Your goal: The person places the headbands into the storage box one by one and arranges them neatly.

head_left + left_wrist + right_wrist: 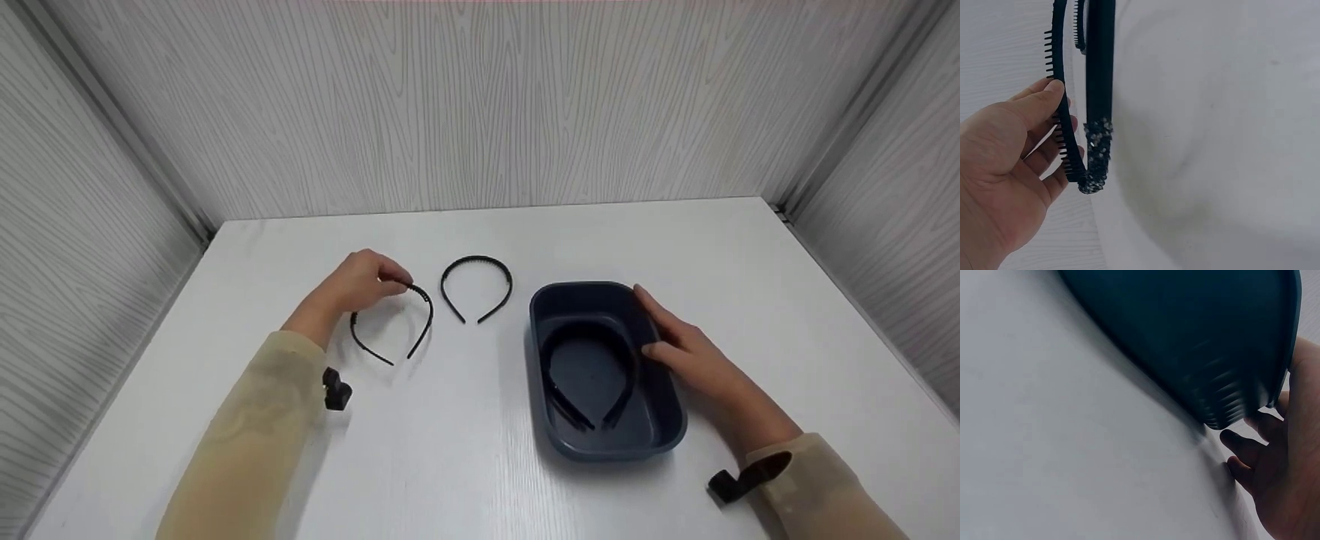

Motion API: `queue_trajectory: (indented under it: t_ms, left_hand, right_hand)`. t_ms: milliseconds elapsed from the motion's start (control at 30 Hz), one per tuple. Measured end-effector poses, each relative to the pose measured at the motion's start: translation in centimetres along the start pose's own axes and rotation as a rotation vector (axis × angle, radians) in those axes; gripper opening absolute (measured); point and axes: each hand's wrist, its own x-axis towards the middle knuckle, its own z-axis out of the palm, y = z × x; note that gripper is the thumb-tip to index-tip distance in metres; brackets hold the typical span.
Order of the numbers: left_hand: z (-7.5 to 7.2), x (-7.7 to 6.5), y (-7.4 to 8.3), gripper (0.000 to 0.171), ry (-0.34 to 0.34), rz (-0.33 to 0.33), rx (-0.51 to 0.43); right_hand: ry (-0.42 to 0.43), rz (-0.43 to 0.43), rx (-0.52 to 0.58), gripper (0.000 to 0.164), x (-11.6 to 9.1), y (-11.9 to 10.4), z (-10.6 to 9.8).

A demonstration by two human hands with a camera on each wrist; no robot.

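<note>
At the left of the head view, my left hand pinches the top of a thin black headband, its open ends pointing toward me. Close up in the left wrist view, this toothed headband has a glittery, studded stretch, and the thumb presses against its toothed band. My right hand grips the right side of a dark blue plastic basin, thumb at the rim and fingers outside. Black headbands lie overlapping inside the basin. Fingertips show beside the basin's outer wall in the right wrist view.
Another black toothed headband lies on the white table between the left hand and the basin. Grey wood-grain panels rise behind the table and at both sides.
</note>
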Motion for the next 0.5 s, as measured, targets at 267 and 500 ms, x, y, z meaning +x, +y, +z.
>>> queue_trajectory:
  t_ms: [267,500]
  left_hand:
    - [-1.0,-0.5,3.1,0.02,-0.031,0.061,0.002]
    - [-1.5,-0.5,5.8,0.018,-0.023,0.138,0.023]
  right_hand:
    - [-0.003,0.033,0.017,0.079,0.0,-0.1,0.1]
    - [0.0,0.019,0.009,0.078,0.2,0.0,0.2]
